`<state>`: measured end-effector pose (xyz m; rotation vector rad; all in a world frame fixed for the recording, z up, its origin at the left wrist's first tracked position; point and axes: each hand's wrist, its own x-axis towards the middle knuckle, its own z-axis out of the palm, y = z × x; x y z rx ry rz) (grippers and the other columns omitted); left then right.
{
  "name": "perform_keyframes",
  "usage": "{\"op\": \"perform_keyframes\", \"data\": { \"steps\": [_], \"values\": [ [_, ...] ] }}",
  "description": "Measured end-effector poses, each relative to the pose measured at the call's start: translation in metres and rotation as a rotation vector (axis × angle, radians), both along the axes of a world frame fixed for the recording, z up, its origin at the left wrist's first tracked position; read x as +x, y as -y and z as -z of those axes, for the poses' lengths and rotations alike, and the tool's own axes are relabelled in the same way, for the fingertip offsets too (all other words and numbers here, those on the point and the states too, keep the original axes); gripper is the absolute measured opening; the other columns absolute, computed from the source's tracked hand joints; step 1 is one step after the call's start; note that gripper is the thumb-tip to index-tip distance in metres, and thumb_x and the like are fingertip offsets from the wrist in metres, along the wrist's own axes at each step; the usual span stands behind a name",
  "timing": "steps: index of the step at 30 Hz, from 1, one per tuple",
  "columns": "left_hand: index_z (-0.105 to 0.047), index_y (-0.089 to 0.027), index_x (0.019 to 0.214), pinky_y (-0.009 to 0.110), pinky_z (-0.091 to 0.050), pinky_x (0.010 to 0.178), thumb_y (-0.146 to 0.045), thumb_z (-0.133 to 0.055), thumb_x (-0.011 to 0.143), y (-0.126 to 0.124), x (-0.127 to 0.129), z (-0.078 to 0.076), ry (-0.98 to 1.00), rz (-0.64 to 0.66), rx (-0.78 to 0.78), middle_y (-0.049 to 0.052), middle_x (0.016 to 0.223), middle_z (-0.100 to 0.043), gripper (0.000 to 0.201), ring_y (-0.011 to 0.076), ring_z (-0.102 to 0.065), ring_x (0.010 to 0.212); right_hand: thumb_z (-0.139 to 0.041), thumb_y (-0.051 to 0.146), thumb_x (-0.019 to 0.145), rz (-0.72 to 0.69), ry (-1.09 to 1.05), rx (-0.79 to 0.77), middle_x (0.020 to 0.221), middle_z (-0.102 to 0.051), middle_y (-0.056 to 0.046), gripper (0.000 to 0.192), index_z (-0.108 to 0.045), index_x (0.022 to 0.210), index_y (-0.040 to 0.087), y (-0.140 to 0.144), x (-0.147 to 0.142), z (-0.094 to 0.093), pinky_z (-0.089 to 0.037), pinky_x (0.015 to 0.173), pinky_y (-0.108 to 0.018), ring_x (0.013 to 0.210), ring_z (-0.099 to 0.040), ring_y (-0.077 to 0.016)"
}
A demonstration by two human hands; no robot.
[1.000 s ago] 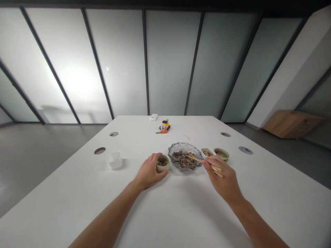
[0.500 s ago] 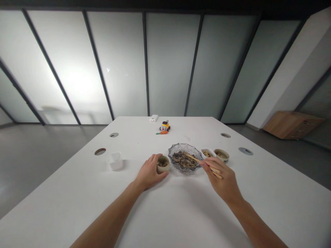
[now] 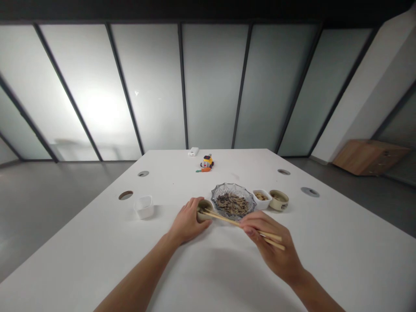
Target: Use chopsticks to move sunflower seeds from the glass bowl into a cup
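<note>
The left hand [image 3: 186, 223] is wrapped around a small cup [image 3: 204, 209] on the white table [image 3: 208, 277], just left of the glass bowl [image 3: 233, 202] of dark seeds. The right hand [image 3: 273, 247] grips chopsticks [image 3: 240, 224] (tips over the cup's mouth). Two small dishes [image 3: 271, 199] stand right of the bowl

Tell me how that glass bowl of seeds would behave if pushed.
The glass bowl looks wide and low, so it would likely slide rather than tip. On the smooth white table it may skid easily. Being cut glass, it is probably heavy and breakable.
</note>
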<state>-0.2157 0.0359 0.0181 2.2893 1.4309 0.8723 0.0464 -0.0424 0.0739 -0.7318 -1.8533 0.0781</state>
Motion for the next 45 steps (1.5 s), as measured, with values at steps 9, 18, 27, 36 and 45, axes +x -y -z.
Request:
{"op": "perform_keyframes", "data": {
  "steps": [9, 18, 27, 36, 45],
  "values": [
    [-0.052, -0.026, 0.142, 0.046, -0.050, 0.106, -0.032, -0.079, 0.084, -0.001, 0.000, 0.003, -0.004, -0.010, -0.002, 0.011, 0.133, -0.064, 0.065, 0.0331, -0.064, 0.121, -0.067, 0.024, 0.102, 0.277, -0.102, 0.079, 0.092, -0.077, -0.005, 0.011, -0.076, 0.096, 0.023, -0.026, 0.018, 0.020, -0.063, 0.074, -0.030, 0.083, -0.076, -0.0196],
    [-0.051, -0.025, 0.143, 0.047, -0.049, 0.107, -0.031, -0.078, 0.084, 0.002, -0.001, 0.000, -0.006, -0.003, 0.002, 0.012, 0.134, -0.063, 0.065, 0.0335, -0.064, 0.122, -0.067, 0.033, 0.103, 0.236, -0.044, -0.009, 0.096, -0.078, -0.008, 0.018, -0.078, 0.099, 0.021, -0.038, 0.019, 0.041, -0.065, 0.076, -0.031, 0.085, -0.077, -0.0206],
    [-0.054, -0.025, 0.141, 0.047, -0.050, 0.107, -0.032, -0.079, 0.082, 0.003, -0.001, -0.001, 0.006, -0.013, 0.007, 0.011, 0.133, -0.065, 0.064, 0.0331, -0.065, 0.121, -0.066, 0.032, 0.103, 0.259, -0.070, 0.054, 0.091, -0.078, -0.008, 0.019, -0.077, 0.094, 0.021, -0.035, 0.016, 0.034, -0.065, 0.072, -0.031, 0.081, -0.077, -0.0205],
    [-0.051, -0.024, 0.142, 0.047, -0.049, 0.107, -0.031, -0.079, 0.083, 0.004, -0.001, -0.003, 0.008, -0.014, -0.013, 0.012, 0.133, -0.064, 0.065, 0.0330, -0.064, 0.122, -0.064, 0.012, 0.100, 0.203, -0.097, 0.133, 0.096, -0.077, -0.006, 0.016, -0.076, 0.099, 0.022, -0.007, 0.007, 0.007, -0.064, 0.077, -0.029, 0.087, -0.076, -0.0185],
    [-0.053, -0.025, 0.139, 0.044, -0.049, 0.107, -0.027, -0.079, 0.083, 0.002, 0.000, -0.002, 0.019, 0.002, 0.008, 0.010, 0.133, -0.064, 0.062, 0.0315, -0.064, 0.122, -0.060, 0.009, 0.100, 0.016, -0.029, 0.097, 0.090, -0.075, -0.006, 0.017, -0.073, 0.099, 0.021, 0.007, -0.009, 0.003, -0.063, 0.073, -0.027, 0.081, -0.076, -0.0178]
  ]
}}
